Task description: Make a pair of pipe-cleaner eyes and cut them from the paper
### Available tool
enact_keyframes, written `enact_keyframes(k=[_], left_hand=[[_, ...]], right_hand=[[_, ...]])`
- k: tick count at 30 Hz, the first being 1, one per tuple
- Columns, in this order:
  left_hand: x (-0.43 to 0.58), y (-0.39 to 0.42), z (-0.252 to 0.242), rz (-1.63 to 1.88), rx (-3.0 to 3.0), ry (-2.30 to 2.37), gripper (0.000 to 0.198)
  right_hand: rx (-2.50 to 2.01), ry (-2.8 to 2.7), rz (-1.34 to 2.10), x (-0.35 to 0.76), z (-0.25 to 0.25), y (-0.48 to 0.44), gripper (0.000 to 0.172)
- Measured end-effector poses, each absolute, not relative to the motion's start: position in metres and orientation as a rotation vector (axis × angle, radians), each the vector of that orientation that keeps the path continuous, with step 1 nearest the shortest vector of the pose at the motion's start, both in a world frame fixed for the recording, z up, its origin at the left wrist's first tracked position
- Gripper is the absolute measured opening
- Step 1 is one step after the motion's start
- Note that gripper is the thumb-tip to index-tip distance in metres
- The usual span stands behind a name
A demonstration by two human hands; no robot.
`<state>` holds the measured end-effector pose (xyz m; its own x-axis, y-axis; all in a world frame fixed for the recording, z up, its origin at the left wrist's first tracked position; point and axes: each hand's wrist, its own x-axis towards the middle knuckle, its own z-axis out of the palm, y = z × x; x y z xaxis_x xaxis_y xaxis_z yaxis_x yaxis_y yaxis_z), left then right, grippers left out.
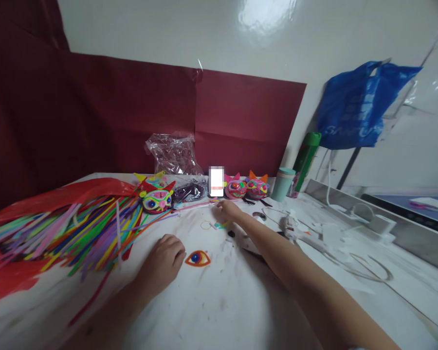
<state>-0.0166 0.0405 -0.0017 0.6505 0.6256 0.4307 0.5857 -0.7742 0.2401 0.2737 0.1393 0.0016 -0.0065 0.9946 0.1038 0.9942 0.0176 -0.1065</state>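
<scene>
My left hand (168,255) rests on the white table with its fingers curled in; whether it holds anything is hidden. Just to its right lies an eye-shaped piece (197,258) with an orange rim and a blue and purple centre. My right hand (229,210) reaches far forward, fingers bent down near thin pink strips (197,204) and small coloured scraps (222,225). What its fingertips touch is too small to tell. Behind the hands stand colourful animal-face figures, one with red ears (157,200), one pink (235,187) and one with orange ears (257,185).
Many coloured strips (95,228) lie on red plastic at the left. Clear plastic (173,153) and a small bright screen (216,181) are at the back. Right: a teal cup (283,183), a green can (307,155), cables (368,272) and a blue bag (361,107).
</scene>
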Motion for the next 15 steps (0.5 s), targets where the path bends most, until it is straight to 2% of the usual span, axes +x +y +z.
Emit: enact_keyframes(k=[15], left_hand=[[-0.017, 0.042, -0.004, 0.749, 2.76, 1.013, 0.016]], right_hand=[[-2.064, -2.213, -0.015, 0.268, -0.007, 0.161, 0.03]])
